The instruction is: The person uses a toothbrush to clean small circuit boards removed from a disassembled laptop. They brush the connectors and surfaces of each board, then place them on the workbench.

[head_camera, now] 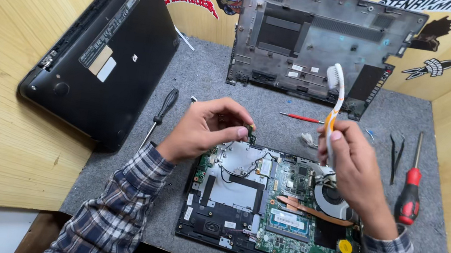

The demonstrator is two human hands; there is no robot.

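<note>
We work on a grey felt bench (231, 86). A closed black laptop (107, 53) leans on the left wall, and a removed bottom cover (306, 44) stands at the back. Before us lies the opened laptop (261, 206), its boards bare. Our right hand (351, 160) has its fingers wrapped around a white and orange toothbrush (334, 100), bristles up. Our left hand (205, 127) pinches a small green circuit board (249, 131) just above the opened laptop's rear edge.

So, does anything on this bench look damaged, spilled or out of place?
Nothing looks spilled or broken. The opened laptop lies bare, its bottom cover propped against the back wall. The odd item: the right hand holds a toothbrush among the tools.
</note>
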